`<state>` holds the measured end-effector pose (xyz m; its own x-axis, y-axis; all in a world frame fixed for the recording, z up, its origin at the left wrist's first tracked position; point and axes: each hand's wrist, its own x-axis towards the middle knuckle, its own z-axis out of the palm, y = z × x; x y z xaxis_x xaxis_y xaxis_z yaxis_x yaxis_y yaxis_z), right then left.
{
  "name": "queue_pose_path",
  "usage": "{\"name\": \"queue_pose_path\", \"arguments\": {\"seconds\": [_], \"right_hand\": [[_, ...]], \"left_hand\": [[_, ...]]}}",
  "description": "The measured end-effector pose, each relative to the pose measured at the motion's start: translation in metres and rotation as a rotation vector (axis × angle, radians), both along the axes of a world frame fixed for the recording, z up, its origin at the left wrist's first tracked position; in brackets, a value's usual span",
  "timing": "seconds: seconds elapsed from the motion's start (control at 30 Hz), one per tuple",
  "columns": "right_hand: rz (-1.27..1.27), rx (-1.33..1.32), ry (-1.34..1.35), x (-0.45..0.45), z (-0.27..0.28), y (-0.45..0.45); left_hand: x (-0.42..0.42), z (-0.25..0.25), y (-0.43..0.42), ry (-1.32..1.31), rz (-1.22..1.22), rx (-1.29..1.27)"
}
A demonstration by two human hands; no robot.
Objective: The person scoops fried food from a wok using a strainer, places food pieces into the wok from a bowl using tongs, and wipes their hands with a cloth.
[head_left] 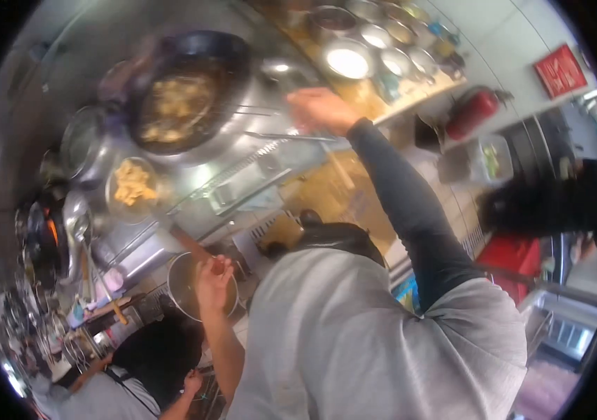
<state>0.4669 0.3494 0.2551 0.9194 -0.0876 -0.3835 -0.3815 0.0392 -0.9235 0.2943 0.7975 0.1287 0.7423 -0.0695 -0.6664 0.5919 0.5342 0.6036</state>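
My left hand point(216, 285), at the lower centre, is closed around the end of a brown handle point(190, 241). This handle slants up and left towards a round, shallow vessel with golden fried pieces point(132, 183) in it. My right hand point(323, 110) is raised at the upper centre, beyond the steel counter's edge. Its fingers are smeared by motion, and whether they hold anything is unclear. Just below it, a thin metal utensil handle point(290, 137) reaches left. Browned food point(178, 105) lies in the dark wok point(218, 49) at the upper left.
Metal bowls point(349, 61) crowd the shelf at the top. A large pot point(181, 287) stands beside my left forearm. A co-worker point(127, 392) is at the lower left, near a dark pan with orange flame point(52, 227). A fire extinguisher point(472, 115) hangs at right.
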Motion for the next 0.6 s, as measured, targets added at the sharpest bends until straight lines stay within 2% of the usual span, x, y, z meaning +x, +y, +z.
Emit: {"name": "queue_pose_path", "arguments": {"seconds": [0.13,0.2,0.23,0.33,0.37,0.43,0.47,0.53,0.6], "right_hand": [[0.033,0.011,0.019,-0.103,-0.029,-0.061],[0.066,-0.042,0.095,-0.168,-0.059,-0.072],[0.044,-0.063,0.156,-0.2,-0.067,-0.069],[0.062,-0.056,0.271,-0.266,-0.072,-0.053],[0.079,-0.053,0.199,-0.283,-0.071,-0.047],[0.085,-0.043,0.138,-0.303,-0.071,-0.042],[0.071,-0.068,0.106,-0.309,-0.07,-0.04],[0.047,-0.13,0.028,-0.317,-0.065,-0.041],[0.068,-0.146,0.042,-0.323,-0.057,-0.047]], "left_hand": [[-0.036,0.017,0.0,0.085,-0.107,0.19],[-0.066,0.012,0.01,-0.065,-0.299,0.548],[-0.062,0.025,0.0,-0.053,-0.32,0.553],[-0.043,0.075,-0.024,0.166,-0.804,0.798],[-0.043,0.062,-0.019,0.179,-0.825,0.801],[-0.034,0.043,-0.018,-0.097,-0.879,0.85],[-0.033,0.039,-0.017,-0.09,-0.897,0.851],[0.001,0.084,-0.087,-0.14,-0.943,0.735],[0.011,0.099,-0.133,-0.252,-1.0,0.676]]}}
